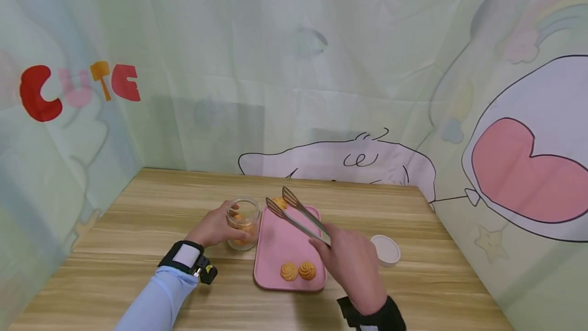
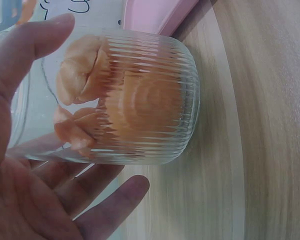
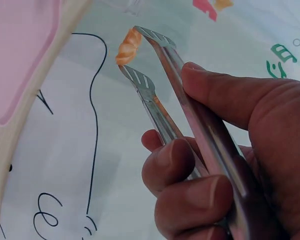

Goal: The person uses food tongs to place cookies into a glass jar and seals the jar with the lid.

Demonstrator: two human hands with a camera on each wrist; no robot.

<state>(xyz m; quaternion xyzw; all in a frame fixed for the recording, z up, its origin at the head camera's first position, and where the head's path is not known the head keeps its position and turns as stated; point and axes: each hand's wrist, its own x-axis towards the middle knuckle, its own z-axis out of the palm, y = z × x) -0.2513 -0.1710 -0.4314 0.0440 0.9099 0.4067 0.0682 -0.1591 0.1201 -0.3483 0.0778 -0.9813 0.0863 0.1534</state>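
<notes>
My left hand (image 1: pixel 217 225) grips a clear glass jar (image 1: pixel 243 244), ribbed on its lower part, with its thumb and fingers around the side. Several golden cookies (image 2: pixel 145 105) lie inside the jar. My right hand (image 1: pixel 351 264) holds metal tongs (image 1: pixel 305 226) with slotted ends. Between the tong tips is a piped cookie (image 3: pixel 128 46), held up over the far end of the pink tray (image 1: pixel 287 241). Two swirled cookies, a left one (image 1: pixel 289 272) and a right one (image 1: pixel 307 270), lie side by side at the tray's near end.
A round white lid (image 1: pixel 386 250) lies on the wooden table (image 1: pixel 427 290), right of the tray and close to my right hand. Printed cloth walls (image 1: pixel 206 132) stand around the table's back and sides.
</notes>
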